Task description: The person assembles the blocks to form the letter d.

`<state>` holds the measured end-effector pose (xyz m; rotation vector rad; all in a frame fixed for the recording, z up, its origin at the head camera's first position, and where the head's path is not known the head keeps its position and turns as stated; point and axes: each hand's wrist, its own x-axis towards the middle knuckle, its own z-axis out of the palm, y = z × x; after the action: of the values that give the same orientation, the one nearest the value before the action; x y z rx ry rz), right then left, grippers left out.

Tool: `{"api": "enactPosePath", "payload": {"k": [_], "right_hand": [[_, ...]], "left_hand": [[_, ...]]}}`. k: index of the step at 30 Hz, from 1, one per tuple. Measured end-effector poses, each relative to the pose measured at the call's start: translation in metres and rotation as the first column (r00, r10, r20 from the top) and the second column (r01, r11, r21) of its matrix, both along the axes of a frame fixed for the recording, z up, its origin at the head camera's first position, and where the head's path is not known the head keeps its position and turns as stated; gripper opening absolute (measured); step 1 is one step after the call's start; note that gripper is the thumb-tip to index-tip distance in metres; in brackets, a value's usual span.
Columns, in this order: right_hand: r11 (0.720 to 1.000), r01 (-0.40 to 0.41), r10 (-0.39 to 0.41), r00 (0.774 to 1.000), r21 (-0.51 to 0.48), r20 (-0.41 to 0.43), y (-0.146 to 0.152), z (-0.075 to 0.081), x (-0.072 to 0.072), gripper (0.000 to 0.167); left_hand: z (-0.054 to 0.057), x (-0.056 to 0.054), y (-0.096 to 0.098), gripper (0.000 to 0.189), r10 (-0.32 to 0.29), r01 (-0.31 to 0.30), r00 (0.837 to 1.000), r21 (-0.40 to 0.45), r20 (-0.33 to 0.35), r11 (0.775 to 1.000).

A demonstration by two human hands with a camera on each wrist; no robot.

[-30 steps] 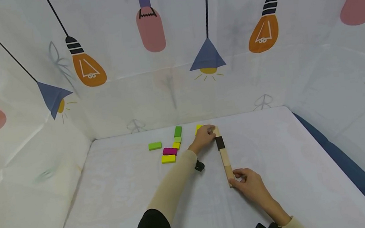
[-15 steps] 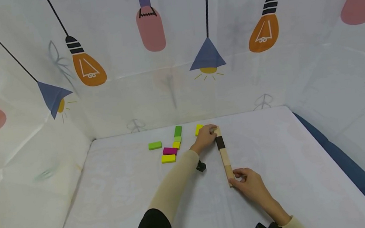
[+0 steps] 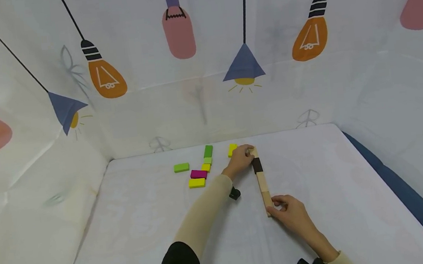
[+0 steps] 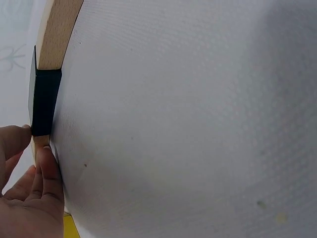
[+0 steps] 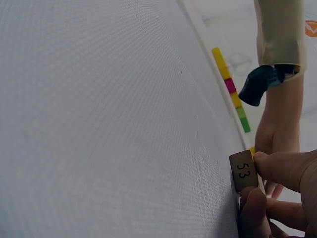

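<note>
In the head view, a straight row of wooden blocks runs from the back of the table toward the front. It has a pale block (image 3: 253, 152) at its far end, a black block (image 3: 257, 165) after it, and more pale wood nearer. My left hand (image 3: 240, 160) pinches the far-end block and partly covers it; the left wrist view shows its fingers close beside the black block (image 4: 45, 99). At the near end, my right hand (image 3: 294, 217) pinches the last wooden block (image 3: 267, 204) by its sides. That block's end face (image 5: 243, 171) reads 53 in the right wrist view.
Left of the row lie a magenta block (image 3: 198, 174), a yellow block (image 3: 196, 183), a green block (image 3: 181, 168) and several others. Another yellow block (image 3: 232, 149) is just behind my left hand. White printed sheeting (image 3: 209, 106) stands behind the white-covered table (image 3: 337, 187).
The left hand has edged very slightly rightward at the far end of the row. The right hand keeps its place, and the head view has turned a little.
</note>
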<state>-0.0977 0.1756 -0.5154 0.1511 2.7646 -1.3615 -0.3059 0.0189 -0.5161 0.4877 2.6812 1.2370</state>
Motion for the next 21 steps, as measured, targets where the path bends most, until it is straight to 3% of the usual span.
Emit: {"api": "enactPosePath", "payload": {"k": [21], "right_hand": [[0.999, -0.031, 0.031, 1.0, 0.009, 0.001, 0.0022, -0.0027, -0.0035, 0.04]], "left_hand": [[-0.0057, -0.001, -0.0022, 0.03, -0.001, 0.001, 1.0, -0.005, -0.014, 1.0]]}}
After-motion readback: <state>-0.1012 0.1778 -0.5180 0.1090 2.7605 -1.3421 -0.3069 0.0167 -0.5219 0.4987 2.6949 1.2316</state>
